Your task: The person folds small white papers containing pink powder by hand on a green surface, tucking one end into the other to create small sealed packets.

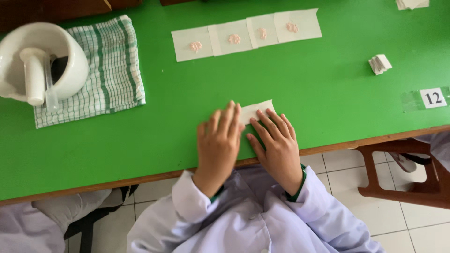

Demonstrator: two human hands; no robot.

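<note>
Both of my hands lie flat on a small cream paper [255,109] near the front edge of the green table [328,84]. My left hand [218,143] presses down with fingers together, covering the paper's left part. My right hand [276,140] rests fingers spread on its right part. Only the paper's top edge shows between the fingertips. Farther back lies a row of several overlapping paper squares [246,33], each bearing a small heap of pink powder [234,39].
A white mortar [70,61] with a pestle [33,77] and a clear spatula stands on a green checked cloth [112,65] at the left. A stack of folded papers [379,63] and a taped label [431,98] lie right. A wooden stool [398,187] stands beside me.
</note>
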